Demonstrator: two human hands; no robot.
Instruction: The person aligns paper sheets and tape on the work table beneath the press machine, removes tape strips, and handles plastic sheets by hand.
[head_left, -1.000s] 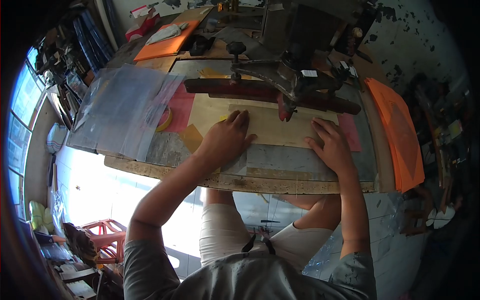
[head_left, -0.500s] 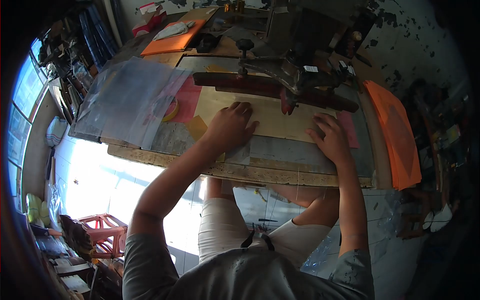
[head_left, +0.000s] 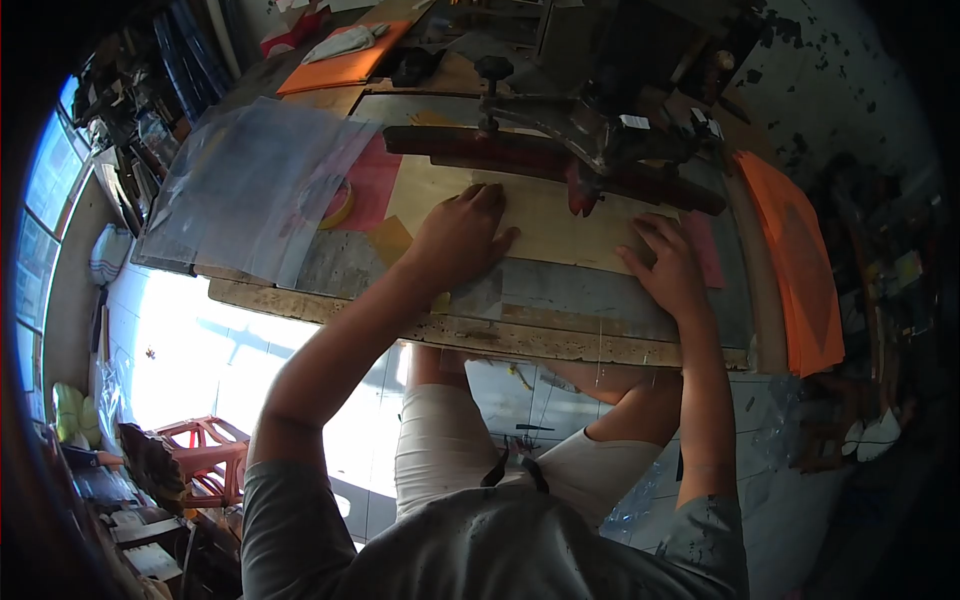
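A pale yellow sheet (head_left: 550, 228) lies flat on the grey tabletop (head_left: 590, 303) under a dark metal clamp arm. My left hand (head_left: 455, 238) rests on the left part of this sheet, fingers pointing forward and thumb held apart. Near the sheet's right end, my right hand (head_left: 670, 268) touches it with fingers spread and slightly bent. Neither hand grips anything that I can see. Just beyond the hands, the dark red bar (head_left: 480, 147) of the clamp arm (head_left: 545, 120) spans the sheet. Pink sheets (head_left: 372, 180) show past both its ends.
Translucent plastic sheets (head_left: 240, 190) and a roll of yellow tape (head_left: 341, 204) lie at left. An orange stack (head_left: 795, 260) hangs over the right edge. Behind, a white glove-like cloth (head_left: 347, 42) rests on orange sheets (head_left: 330, 72). A red stool (head_left: 205, 462) stands lower left.
The whole view has shifted slightly, with the table appearing a little higher. Both hands keep nearly the same places on the pale yellow sheet.
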